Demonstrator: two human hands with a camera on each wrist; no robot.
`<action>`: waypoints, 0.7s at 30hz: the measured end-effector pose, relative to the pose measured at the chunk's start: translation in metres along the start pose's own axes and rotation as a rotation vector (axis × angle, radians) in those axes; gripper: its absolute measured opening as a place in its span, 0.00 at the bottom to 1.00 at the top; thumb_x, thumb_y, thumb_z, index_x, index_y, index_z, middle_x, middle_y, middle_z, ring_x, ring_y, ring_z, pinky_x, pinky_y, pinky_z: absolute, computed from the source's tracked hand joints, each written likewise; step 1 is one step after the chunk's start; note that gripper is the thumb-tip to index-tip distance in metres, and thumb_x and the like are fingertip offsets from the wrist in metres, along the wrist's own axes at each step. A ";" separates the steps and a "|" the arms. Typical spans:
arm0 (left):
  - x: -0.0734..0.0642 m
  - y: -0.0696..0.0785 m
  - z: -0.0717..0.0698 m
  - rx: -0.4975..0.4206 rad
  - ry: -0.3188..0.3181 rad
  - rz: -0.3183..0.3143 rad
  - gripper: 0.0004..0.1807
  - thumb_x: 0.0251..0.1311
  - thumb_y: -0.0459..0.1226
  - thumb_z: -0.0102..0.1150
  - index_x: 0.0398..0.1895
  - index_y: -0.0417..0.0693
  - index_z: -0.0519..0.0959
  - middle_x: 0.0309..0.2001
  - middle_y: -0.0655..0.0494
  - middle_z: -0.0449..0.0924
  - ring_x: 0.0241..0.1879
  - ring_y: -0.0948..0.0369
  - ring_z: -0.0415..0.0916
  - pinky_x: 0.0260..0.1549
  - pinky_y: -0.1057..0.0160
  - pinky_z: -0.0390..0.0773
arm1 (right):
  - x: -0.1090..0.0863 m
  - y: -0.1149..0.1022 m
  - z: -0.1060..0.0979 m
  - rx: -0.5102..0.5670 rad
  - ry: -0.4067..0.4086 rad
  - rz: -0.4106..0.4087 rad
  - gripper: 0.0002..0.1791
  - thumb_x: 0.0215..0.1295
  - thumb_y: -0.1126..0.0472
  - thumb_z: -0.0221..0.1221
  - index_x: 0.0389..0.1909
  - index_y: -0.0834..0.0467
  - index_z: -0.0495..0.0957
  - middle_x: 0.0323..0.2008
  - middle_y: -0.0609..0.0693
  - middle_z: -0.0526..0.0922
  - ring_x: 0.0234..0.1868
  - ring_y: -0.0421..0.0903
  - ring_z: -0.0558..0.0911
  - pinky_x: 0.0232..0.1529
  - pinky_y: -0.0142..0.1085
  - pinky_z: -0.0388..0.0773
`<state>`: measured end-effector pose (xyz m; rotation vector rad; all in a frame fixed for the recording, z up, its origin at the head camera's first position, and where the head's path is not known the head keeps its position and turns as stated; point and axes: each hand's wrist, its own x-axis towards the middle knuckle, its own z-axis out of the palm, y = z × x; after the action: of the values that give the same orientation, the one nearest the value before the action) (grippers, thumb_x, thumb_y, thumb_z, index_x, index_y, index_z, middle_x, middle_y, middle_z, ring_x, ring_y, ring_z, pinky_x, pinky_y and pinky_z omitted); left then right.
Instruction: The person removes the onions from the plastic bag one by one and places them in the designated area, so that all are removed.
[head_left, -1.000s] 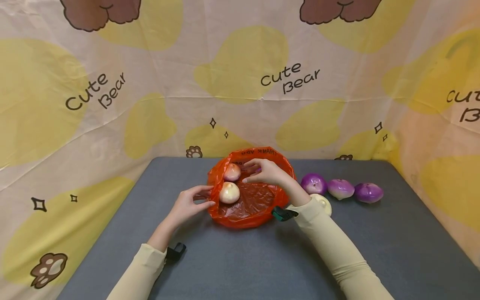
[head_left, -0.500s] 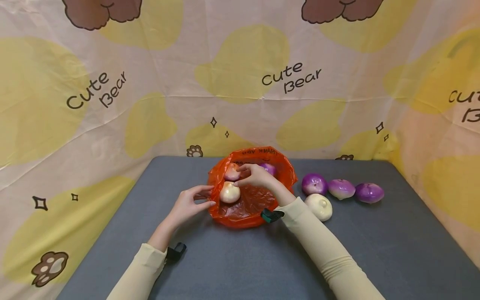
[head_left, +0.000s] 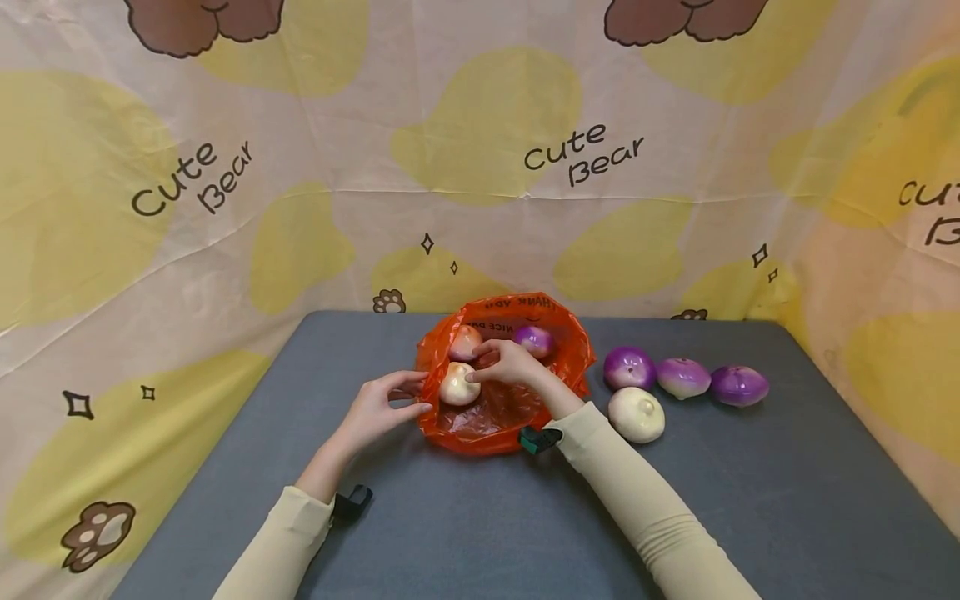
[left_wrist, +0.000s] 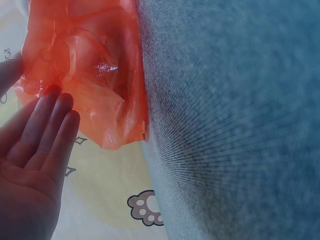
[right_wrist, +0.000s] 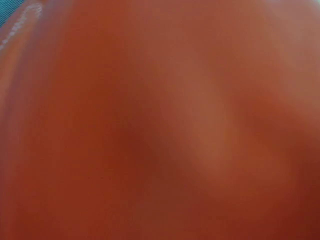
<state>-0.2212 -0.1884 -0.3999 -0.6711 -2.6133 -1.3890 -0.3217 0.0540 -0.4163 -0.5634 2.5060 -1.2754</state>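
Note:
On the table an orange-red plastic bag (head_left: 487, 446) lies with its mouth open. My left hand (head_left: 378, 404) holds its left rim, thumb at the edge and long fingers along the outside. Inside are a cream onion (head_left: 456, 387), an orange-pink onion (head_left: 463, 343) behind it, and a purple onion (head_left: 534, 340) at the back right. My right hand (head_left: 517, 367) reaches in over the right side, fingers loosely bent. Its thumb tip overlaps the cream onion's right side, and its fingertips are by the orange-pink onion. Blurred orange-red plastic (right_wrist: 165, 125) fills the right wrist view.
Right of the bag, several more onions lie on the grey table (head_left: 450, 525): a cream one (head_left: 637, 415) nearest, then purple ones (head_left: 628, 367) in a row. A printed cloth (head_left: 480, 125) hangs behind and along the sides.
My right hand has moved left and down inside the bag, from over the purple onion toward the cream one. The purple onion is now uncovered. The left hand stays put.

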 end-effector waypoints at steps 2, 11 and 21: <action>0.000 0.000 0.000 0.002 0.002 0.003 0.25 0.51 0.32 0.68 0.54 0.34 0.76 0.47 0.38 0.81 0.44 0.44 0.81 0.47 0.43 0.77 | 0.001 0.002 0.003 0.000 -0.011 -0.027 0.30 0.52 0.53 0.70 0.55 0.61 0.74 0.51 0.59 0.81 0.53 0.54 0.79 0.55 0.43 0.76; 0.000 0.001 0.000 0.003 -0.003 0.002 0.24 0.52 0.31 0.68 0.54 0.34 0.76 0.47 0.38 0.81 0.45 0.43 0.81 0.48 0.43 0.77 | 0.002 0.010 0.018 0.046 -0.018 -0.087 0.33 0.50 0.56 0.72 0.58 0.58 0.73 0.52 0.57 0.80 0.54 0.53 0.79 0.54 0.42 0.77; 0.000 0.003 0.001 0.015 -0.005 0.007 0.24 0.52 0.32 0.68 0.53 0.33 0.76 0.46 0.38 0.81 0.44 0.43 0.80 0.48 0.43 0.77 | 0.003 0.013 0.028 0.014 -0.036 -0.131 0.42 0.48 0.53 0.72 0.65 0.56 0.66 0.56 0.58 0.76 0.52 0.50 0.79 0.52 0.41 0.78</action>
<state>-0.2195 -0.1867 -0.3982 -0.6818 -2.6194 -1.3661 -0.3159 0.0393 -0.4432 -0.7516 2.4645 -1.3142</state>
